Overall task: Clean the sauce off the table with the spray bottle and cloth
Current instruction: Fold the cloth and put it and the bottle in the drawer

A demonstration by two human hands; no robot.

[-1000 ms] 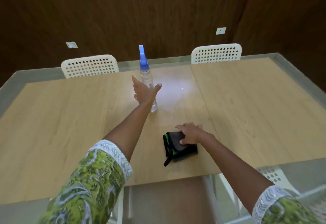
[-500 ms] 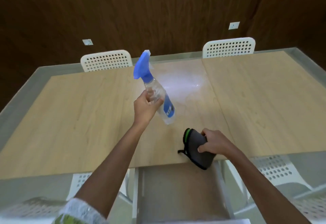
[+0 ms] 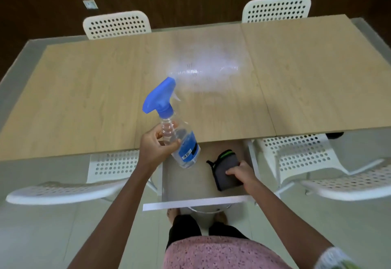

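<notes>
Basically one view only, head cam. Left hand (image 3: 157, 147) grips the spray bottle (image 3: 179, 141) round its neck and shoulder, fingers curled on the clear plastic, bottle tilted, blue trigger head (image 3: 159, 97) up and pointing fwd over the table (image 3: 84, 99). Bottle is off the surface, held above the near edge. Looks light, mostly clear w/ little liquid visible, though level is hard to read. Smooth plastic, prob slippery if wet; the narrow ribbed neck is the sensible hold, w/ a finger free for the trigger. Present hold sits below the trigger, so a shift up seems needed before spraying.

Right hand (image 3: 241, 173) pinches the cloth (image 3: 229, 170), dark grey, green trim, folded, held off the table near its front edge. Soft, limp, no fragility; best taken flat under the palm for wiping.

Sauce itself: can't make it out. A pale shiny patch (image 3: 207, 67) mid-table, far side, could be glare or wet film, can't tell.

Around: white perforated chairs (image 3: 116, 25) at far side and near side, a white drawer-like ledge (image 3: 196, 203) below the hands. Near chairs flank the person; nothing lies on the table betw. hands and patch.
</notes>
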